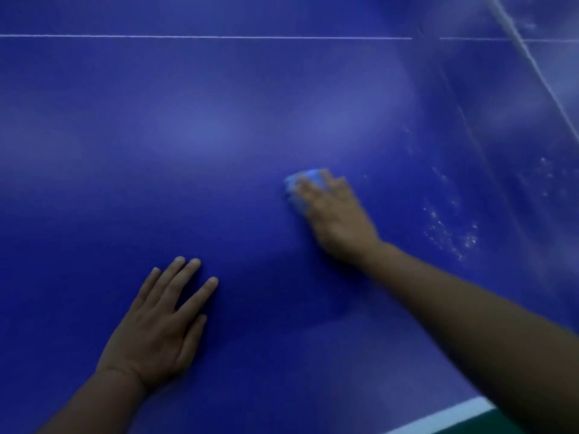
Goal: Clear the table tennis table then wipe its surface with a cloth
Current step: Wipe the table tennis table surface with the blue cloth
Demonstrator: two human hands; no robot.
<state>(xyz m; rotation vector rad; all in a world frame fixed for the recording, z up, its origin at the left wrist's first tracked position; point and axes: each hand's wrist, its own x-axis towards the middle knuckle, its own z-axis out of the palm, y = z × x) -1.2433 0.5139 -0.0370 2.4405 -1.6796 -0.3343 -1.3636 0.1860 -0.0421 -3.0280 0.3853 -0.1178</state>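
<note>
The blue table tennis table [219, 136] fills the view. My right hand [335, 214] reaches out over the middle of it and presses a small light-blue cloth [302, 180] flat on the surface; the hand is blurred and covers most of the cloth. My left hand [159, 324] lies flat on the table nearer to me, fingers spread and straight, holding nothing. White droplets or specks [451, 227] dot the surface to the right of the cloth.
A thin white centre line [203, 36] runs across the far part of the table. A white line [539, 73] slants down at the upper right. The table's white edge stripe [445, 418] and green floor show at the bottom right.
</note>
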